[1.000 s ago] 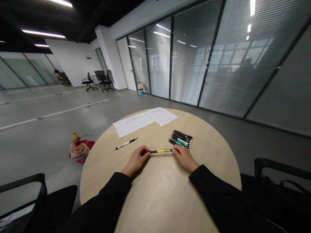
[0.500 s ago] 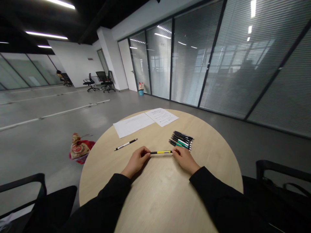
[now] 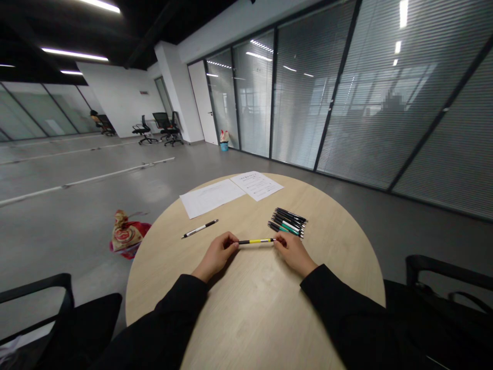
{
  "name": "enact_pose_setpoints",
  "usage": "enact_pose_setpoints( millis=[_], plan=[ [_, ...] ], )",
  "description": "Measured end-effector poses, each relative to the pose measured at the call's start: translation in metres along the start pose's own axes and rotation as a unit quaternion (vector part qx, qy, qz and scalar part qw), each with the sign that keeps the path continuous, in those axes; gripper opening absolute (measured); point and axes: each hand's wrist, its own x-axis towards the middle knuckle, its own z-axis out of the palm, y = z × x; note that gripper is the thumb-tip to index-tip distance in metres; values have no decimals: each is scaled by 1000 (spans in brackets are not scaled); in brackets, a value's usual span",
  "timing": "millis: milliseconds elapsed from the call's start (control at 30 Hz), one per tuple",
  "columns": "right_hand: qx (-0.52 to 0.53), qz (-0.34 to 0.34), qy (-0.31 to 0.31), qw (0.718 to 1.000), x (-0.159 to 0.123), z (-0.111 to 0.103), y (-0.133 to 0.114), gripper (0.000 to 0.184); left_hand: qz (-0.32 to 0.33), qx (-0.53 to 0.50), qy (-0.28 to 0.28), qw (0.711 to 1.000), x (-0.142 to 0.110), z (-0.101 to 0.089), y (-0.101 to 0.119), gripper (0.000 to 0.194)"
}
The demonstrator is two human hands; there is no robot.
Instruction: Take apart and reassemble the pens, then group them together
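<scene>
Between my two hands a yellow and black pen (image 3: 256,241) lies level, just above or on the round wooden table (image 3: 254,318); which of the two I cannot tell. My left hand (image 3: 220,253) pinches its dark end. At the other end, the fingertips of my right hand (image 3: 291,251) are closed on the pen's tip. Close beyond my right hand is a row of several pens (image 3: 288,221), mostly black, with some green and white. A white and black pen (image 3: 199,228) lies alone to the left, beyond my left hand.
Two paper sheets, one blank-looking (image 3: 211,198) and one printed (image 3: 257,185), lie at the table's far edge. Black chairs flank the table at left (image 3: 77,329) and right (image 3: 423,308). A red and tan bag (image 3: 129,235) sits on the floor to the left.
Almost nothing differs. A little more of the pen's right end shows beside my right fingertips, and the whole view has shifted very slightly.
</scene>
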Motion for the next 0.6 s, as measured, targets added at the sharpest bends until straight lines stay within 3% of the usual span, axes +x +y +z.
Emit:
enact_pose_setpoints(
  millis=[233, 600],
  plan=[
    [-24, -34, -19, 999, -1, -4, -6, 15, 5, -11, -3, 1000, 1, -1, -1, 22],
    [-12, -28, -42, 999, 0, -6, -9, 18, 9, -12, 2, 1000, 2, 0, -5, 22]
  ],
)
